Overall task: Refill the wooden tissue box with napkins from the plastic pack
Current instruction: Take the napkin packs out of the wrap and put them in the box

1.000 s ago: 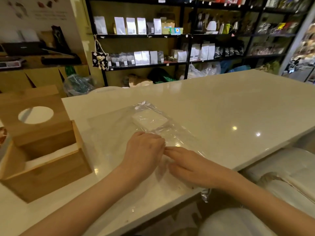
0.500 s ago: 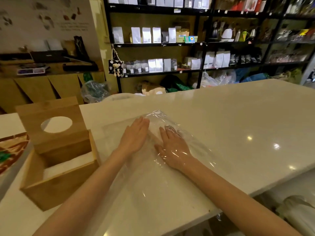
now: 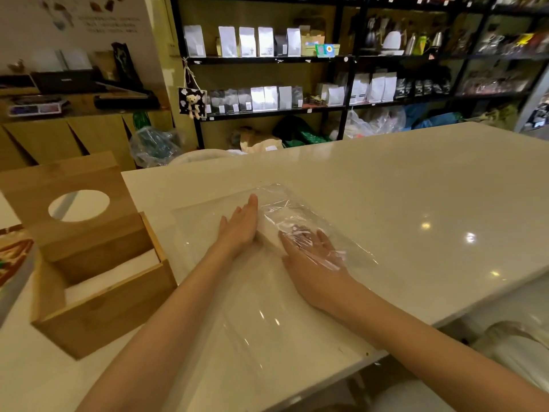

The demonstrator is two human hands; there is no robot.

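A clear plastic pack lies flat on the white counter. A low white stack of napkins sits in its far end. My left hand is flat, pressed against the stack's left side. My right hand lies under the crinkled film, fingers stretched onto the stack's near right edge. The wooden tissue box stands at the left, its lid with a round hole tipped up behind it. A layer of white napkins shows inside the box.
A patterned dish or packet pokes in at the left edge, beside the box. The counter's front edge runs diagonally past my right forearm, with plastic-wrapped white goods below it. Dark shelves of bags line the back wall.
Both hands slid from the pack's near end to its far end. The right hand now lies under the film at the napkin stack, and the left has turned against the stack's side.
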